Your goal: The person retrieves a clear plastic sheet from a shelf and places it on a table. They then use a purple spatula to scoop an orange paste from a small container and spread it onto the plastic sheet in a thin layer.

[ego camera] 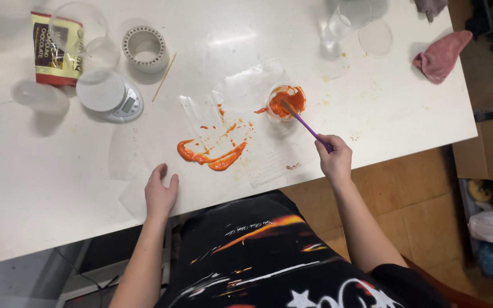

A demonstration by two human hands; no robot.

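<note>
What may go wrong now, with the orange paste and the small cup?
The right hand tilts the purple spatula in the small cup; the light cup might tip. Paste already drips over its rim. The left hand lies near the orange smear and could smudge it.

Bright overhead light is washing out the white table (41,188), glaring hardest well beyond the left hand (160,193). Soft shadows are falling toward the person under the scale (109,96) and cup (285,100). Edges are bending slightly; focus is staying sharp.
</note>
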